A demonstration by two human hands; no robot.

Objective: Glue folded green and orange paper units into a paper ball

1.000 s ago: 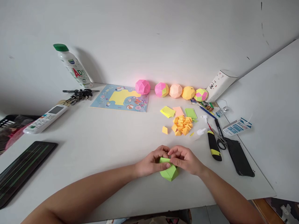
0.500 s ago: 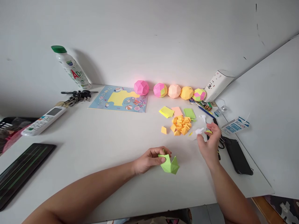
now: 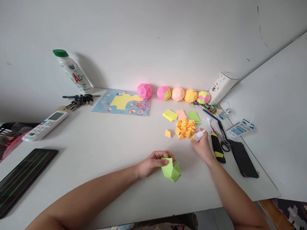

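My left hand pinches the edge of a green folded-paper piece between thumb and fingers, above the near part of the table. The piece looks like an open, faceted shell with pointed flaps. To its right, my right hand is closed on a small white glue bottle with a pointed nozzle and a bit of yellow label. Just left of that hand sits a pile of orange folded-paper pieces, with one orange piece lying apart. A white cap lies behind the bottle.
Faceted paper balls, among them a pink one, line the wall. Yellow, peach and green paper lie before them. At right are a yellow-black cutter, scissors and a black phone-like object. A bottle stands at left.
My right hand has moved left from beside the cutter and taken hold of the glue bottle, lifting its nozzle. The green paper piece has tilted slightly in my left hand.
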